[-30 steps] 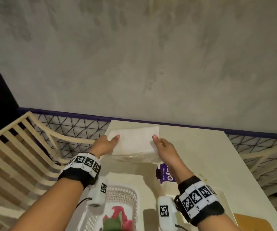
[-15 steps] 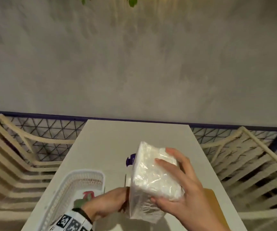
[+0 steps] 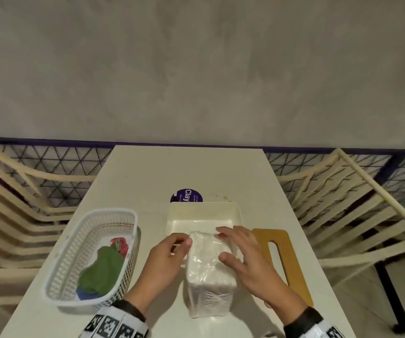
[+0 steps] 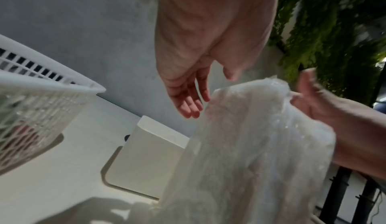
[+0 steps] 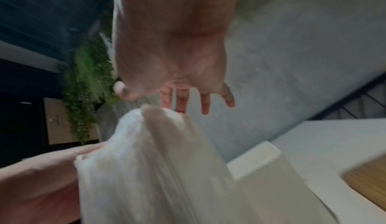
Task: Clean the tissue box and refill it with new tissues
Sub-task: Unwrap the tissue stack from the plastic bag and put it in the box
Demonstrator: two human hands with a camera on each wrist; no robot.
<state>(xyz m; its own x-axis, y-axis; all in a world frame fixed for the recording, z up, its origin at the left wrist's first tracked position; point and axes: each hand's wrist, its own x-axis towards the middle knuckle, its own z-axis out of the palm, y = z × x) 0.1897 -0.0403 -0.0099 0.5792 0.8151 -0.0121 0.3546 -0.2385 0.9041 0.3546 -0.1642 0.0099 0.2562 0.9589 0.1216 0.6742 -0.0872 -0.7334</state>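
Observation:
A pack of new tissues (image 3: 210,276) in clear plastic wrap stands on end on the cream table (image 3: 152,176), just in front of the open, empty cream tissue box (image 3: 203,217). My left hand (image 3: 169,254) lies against the pack's upper left side, with relaxed fingers (image 4: 191,107) and the thumb near its top corner. My right hand (image 3: 242,257) is over the pack's top right, its straight, spread fingers (image 5: 181,102) touching the wrap. The pack (image 4: 250,145) fills the wrist views, with the box (image 4: 146,158) behind it.
The box's wooden lid (image 3: 281,262) with its slot lies flat to the right of the pack. A white slotted basket (image 3: 69,254) holding green, red and blue cloths stands at the left. A purple sticker (image 3: 186,196) lies behind the box. Slatted chairs flank the table.
The pack was held up, tilted, in my right hand; now it stands on the table before the box, and both hands have loosened. The head view has tipped down.

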